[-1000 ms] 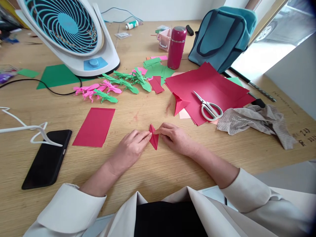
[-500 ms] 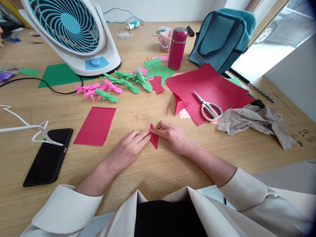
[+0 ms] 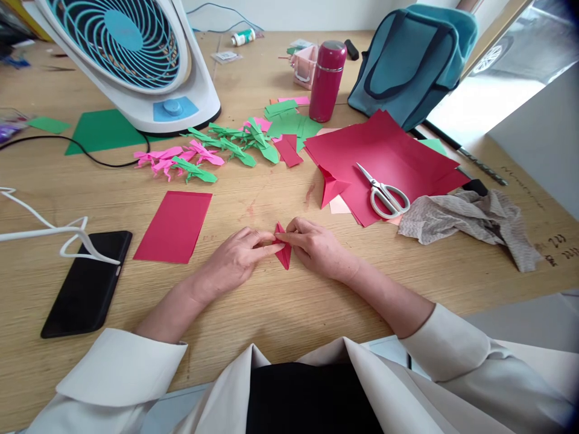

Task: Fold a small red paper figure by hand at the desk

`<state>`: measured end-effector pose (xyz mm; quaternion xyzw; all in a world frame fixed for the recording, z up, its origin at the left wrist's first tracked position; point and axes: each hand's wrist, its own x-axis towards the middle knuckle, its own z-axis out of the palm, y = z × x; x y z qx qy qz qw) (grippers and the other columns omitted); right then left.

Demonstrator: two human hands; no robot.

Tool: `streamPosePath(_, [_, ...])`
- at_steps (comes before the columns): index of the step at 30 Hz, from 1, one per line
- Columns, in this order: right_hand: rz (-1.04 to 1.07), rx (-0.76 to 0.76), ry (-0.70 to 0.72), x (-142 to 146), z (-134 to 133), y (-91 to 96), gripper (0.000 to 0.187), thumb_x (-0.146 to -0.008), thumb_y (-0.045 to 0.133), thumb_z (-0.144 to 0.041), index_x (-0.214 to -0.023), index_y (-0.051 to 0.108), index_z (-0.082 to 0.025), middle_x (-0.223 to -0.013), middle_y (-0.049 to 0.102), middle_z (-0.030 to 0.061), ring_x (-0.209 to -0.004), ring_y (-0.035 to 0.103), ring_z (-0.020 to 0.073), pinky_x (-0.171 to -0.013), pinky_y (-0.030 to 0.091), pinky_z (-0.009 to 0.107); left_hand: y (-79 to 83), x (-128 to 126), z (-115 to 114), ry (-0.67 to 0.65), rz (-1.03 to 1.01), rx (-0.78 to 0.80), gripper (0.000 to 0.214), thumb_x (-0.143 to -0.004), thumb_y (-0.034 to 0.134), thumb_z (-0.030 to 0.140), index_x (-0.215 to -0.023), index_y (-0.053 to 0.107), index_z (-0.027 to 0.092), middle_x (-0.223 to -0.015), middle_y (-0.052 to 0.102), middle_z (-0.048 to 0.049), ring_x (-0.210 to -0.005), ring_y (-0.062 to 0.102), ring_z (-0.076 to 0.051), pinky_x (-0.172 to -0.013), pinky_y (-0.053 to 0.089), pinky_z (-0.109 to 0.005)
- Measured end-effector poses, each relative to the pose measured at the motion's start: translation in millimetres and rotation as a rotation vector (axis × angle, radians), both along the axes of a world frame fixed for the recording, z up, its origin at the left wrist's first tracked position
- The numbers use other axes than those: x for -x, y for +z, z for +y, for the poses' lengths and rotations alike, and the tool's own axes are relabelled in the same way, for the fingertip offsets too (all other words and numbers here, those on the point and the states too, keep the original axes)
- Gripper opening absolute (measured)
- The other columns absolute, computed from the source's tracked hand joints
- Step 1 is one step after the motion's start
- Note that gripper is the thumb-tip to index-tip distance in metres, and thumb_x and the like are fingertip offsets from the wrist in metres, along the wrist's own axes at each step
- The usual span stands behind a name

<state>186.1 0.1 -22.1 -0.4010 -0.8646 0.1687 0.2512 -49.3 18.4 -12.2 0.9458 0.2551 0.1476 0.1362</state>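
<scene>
A small red folded paper (image 3: 283,258), shaped like a narrow diamond, lies on the wooden table in front of me. From its left side my left hand (image 3: 237,256) presses on it with the fingertips, the index finger reaching across its middle. My right hand (image 3: 319,248) grips it from the other side, index finger on top and the other fingers curled. The fingers cover part of the paper's centre. Left of my hands is a stack of red paper rectangles (image 3: 174,228). White-handled scissors (image 3: 383,193) rest on large red sheets (image 3: 344,144) to the right.
Pink and green folded paper figures (image 3: 203,154) lie beyond my hands, before a fan (image 3: 181,78). A black phone (image 3: 85,289) under a white wire stand (image 3: 40,232) is at left. A red flask (image 3: 326,84), teal bag (image 3: 407,66) and crumpled cloth (image 3: 465,220) stand or lie right.
My left index finger has shifted down and right across the folded paper, apart from the finger above it. My right hand stays on the paper. The whole view has shifted slightly.
</scene>
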Motion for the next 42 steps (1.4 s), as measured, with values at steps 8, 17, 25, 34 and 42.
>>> streamPosePath(8, [0.009, 0.030, 0.015, -2, 1, 0.0, 0.037, -0.093, 0.046, -0.007, -0.121, 0.066, -0.018, -0.102, 0.058, 0.0089, -0.091, 0.057, 0.0177, -0.083, 0.048, 0.030, -4.2, 8, 11, -0.048, 0.015, 0.040, 0.047, -0.096, 0.040, 0.008, -0.131, 0.062, 0.030, -0.131, 0.060, -0.0062, -0.110, 0.053, -0.021, -0.098, 0.047, -0.040])
streamPosePath(17, [0.010, 0.056, 0.025, -3, 0, 2.7, 0.036, -0.094, 0.045, -0.007, -0.122, 0.066, -0.016, -0.103, 0.058, 0.0096, -0.091, 0.057, 0.0176, -0.085, 0.049, 0.030, -4.7, 11, 14, -0.054, 0.015, 0.066, 0.043, -0.097, 0.042, 0.012, -0.126, 0.066, 0.033, -0.132, 0.059, -0.0045, -0.101, 0.054, -0.018, -0.095, 0.046, -0.038])
streamPosePath(25, [0.014, 0.024, 0.020, -2, 0, 0.4, 0.038, -0.094, 0.045, -0.007, -0.124, 0.066, -0.019, -0.102, 0.058, 0.0084, -0.091, 0.057, 0.0173, -0.083, 0.048, 0.030, -0.9, 5, 1, 0.072, -0.168, 0.077, 0.045, -0.096, 0.041, 0.006, -0.132, 0.061, 0.026, -0.127, 0.062, -0.0071, -0.118, 0.056, -0.019, -0.100, 0.049, -0.040])
streamPosePath(34, [-0.084, -0.005, -0.071, 1, -12, 5.1, 0.027, -0.097, 0.046, -0.012, -0.111, 0.068, -0.012, -0.095, 0.058, 0.0108, -0.085, 0.056, 0.0187, -0.078, 0.050, 0.032, 1.4, -8, -20, 0.129, -0.007, -0.134, 0.031, -0.094, 0.052, 0.013, -0.121, 0.066, 0.017, -0.123, 0.068, -0.0084, -0.106, 0.058, -0.023, -0.092, 0.052, -0.042])
streamPosePath(42, [-0.206, -0.157, 0.049, -5, -14, 12.4, 0.024, -0.100, 0.044, -0.015, -0.102, 0.067, -0.014, -0.101, 0.064, 0.0118, -0.087, 0.053, 0.0214, -0.081, 0.046, 0.036, 4.5, -17, -31, 0.282, 0.027, -0.154, 0.031, -0.092, 0.060, 0.024, -0.121, 0.065, 0.016, -0.123, 0.067, -0.0097, -0.107, 0.059, -0.026, -0.092, 0.051, -0.042])
